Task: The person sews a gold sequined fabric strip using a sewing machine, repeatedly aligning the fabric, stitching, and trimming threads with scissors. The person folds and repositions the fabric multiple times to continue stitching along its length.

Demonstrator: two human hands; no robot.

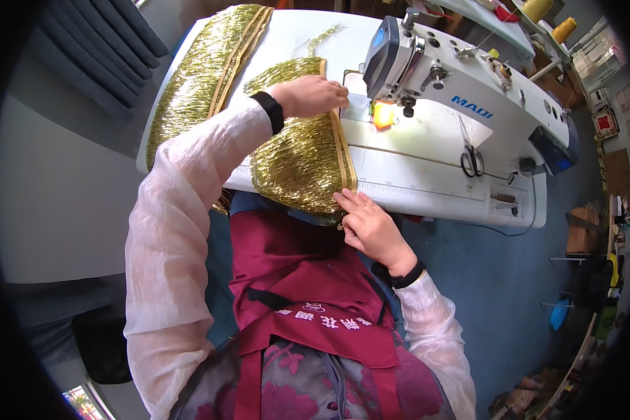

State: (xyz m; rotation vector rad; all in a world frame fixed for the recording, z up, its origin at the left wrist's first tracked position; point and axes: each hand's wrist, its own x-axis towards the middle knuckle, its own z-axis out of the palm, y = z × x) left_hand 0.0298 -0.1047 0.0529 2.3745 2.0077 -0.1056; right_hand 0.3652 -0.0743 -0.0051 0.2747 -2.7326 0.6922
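Note:
A length of gold tinsel fringe (297,164) with a ribbon-like trim along its right side lies across the sewing table and hangs over the front edge. My left hand (309,96) is on its upper part, fingers closed together at the trim by the machine's needle area. What its fingertips grip is partly hidden. At the table's front edge, my right hand (374,227) rests two outstretched fingers on the lower end of the trim; its other fingers are bent. The white sewing machine (462,91) stands right of the fringe, its lamp lighting the bed.
More gold fringe (203,77) is spread at the table's left. An orange-and-yellow piece (383,115) sits under the machine head. Black-handled scissors (471,159) lie on the bed. Thread cones (564,30) stand at upper right. A cable (511,231) hangs at the table's right end.

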